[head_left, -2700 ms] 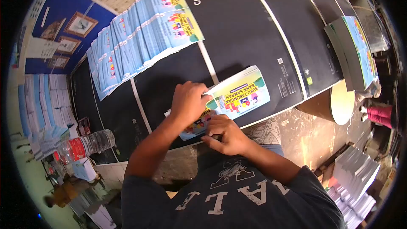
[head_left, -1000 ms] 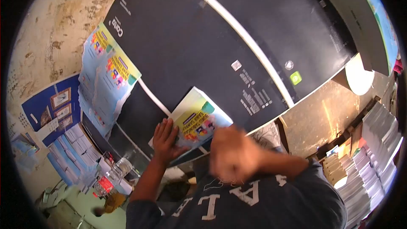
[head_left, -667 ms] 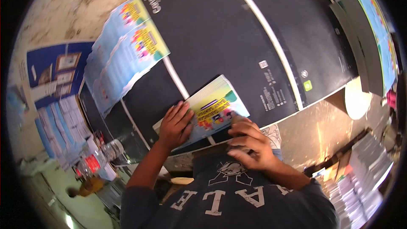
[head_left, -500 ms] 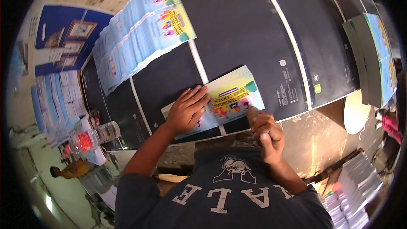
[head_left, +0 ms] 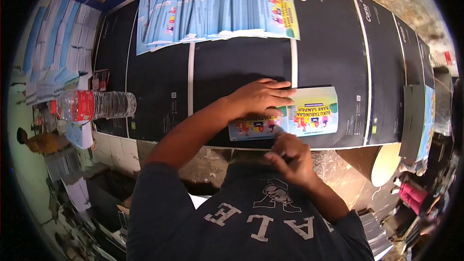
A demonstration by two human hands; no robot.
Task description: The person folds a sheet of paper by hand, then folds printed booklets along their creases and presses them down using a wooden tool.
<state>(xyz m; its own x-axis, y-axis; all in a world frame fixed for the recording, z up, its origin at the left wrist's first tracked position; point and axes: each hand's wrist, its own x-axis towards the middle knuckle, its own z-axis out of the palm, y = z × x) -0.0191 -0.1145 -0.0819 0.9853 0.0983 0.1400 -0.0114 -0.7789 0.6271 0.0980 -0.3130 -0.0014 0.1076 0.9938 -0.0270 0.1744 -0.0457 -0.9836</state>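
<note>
My left hand (head_left: 261, 99) lies flat with spread fingers on the upper edge and left part of a sheet with two printed booklet covers (head_left: 314, 111), which rests near the table's front edge. My right hand (head_left: 294, 157) is curled at the sheet's lower edge, a little blurred, around something small that is mostly hidden. The covers are light blue and green with yellow lettering and cartoon figures. Beyond my hands, a long overlapping row of the same printed sheets (head_left: 217, 12) spreads over the back of the table.
Black boards with white seams cover the table (head_left: 333, 67). A plastic bottle (head_left: 106, 105) stands at the left, by paper stacks (head_left: 58, 38). At the right end is a thick booklet stack (head_left: 415, 121), above a cardboard drum (head_left: 385, 164). Other people (head_left: 41, 142) appear at lower left and right.
The view has turned, showing more of the row of sheets. My right hand has moved left from the right cover's lower corner to the sheet's lower middle. My left hand still presses on the sheet.
</note>
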